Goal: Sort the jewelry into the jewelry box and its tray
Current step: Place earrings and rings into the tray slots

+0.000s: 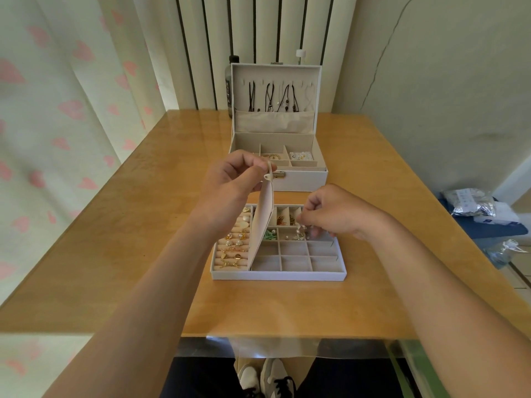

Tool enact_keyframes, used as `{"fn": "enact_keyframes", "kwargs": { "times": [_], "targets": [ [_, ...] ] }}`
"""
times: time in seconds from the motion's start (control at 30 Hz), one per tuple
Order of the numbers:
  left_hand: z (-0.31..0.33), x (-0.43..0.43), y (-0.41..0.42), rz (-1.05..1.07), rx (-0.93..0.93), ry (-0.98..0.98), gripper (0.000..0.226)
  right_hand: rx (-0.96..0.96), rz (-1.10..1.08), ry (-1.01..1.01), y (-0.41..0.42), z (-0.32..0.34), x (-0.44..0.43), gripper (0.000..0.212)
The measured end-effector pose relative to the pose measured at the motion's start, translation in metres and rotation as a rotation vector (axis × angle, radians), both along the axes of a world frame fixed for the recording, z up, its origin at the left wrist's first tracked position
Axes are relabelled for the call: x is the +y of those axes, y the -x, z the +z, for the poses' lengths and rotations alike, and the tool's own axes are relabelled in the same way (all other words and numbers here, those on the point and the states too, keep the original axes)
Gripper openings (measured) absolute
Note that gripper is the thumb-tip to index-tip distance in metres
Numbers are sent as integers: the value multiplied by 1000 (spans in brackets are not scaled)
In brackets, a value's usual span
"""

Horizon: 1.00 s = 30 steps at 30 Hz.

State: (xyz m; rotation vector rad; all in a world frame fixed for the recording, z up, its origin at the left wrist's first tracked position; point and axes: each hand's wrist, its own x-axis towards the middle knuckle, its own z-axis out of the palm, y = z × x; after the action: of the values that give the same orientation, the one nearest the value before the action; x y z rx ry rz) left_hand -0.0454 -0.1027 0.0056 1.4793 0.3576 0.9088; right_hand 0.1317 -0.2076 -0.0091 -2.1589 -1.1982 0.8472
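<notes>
Step in hand, by judgement: filling the cells of the tray (278, 275). The left hand (230, 179) keeps a narrow grip on the tab of the flap (263, 225), raised between ring rolls and cells. The right hand (330, 214) pinches a small piece (302, 227) just above a middle-row cell; the next move calls for a gentle release there. The jewelry box (301, 179) stands open behind, on the wooden tabletop (143, 225). A heart-print curtain (57, 110) hangs left; plastic bags (471, 202) lie right.

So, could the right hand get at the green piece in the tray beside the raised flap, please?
Probably yes: the left hand holds the flap lifted, so the green piece lies uncovered in the tray, close to the right hand, with nothing between them.
</notes>
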Motion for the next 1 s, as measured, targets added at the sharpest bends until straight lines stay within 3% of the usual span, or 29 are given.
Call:
{"fn": "enact_keyframes", "kwargs": {
  "times": [0.2,0.37,0.47,1.0],
  "targets": [
    [0,2,3,-2,-14,8,7,101,14,-28,12,-5,8,18],
    [0,3,4,-4,-27,22,7,425,-56,-186,15,7,9,10],
    [0,4,4,-4,-29,27,7,510,-100,-234,11,14,6,10],
    [0,1,3,-7,-11,13,9,334,-83,-124,2,-7,5,8]
  ]
}}
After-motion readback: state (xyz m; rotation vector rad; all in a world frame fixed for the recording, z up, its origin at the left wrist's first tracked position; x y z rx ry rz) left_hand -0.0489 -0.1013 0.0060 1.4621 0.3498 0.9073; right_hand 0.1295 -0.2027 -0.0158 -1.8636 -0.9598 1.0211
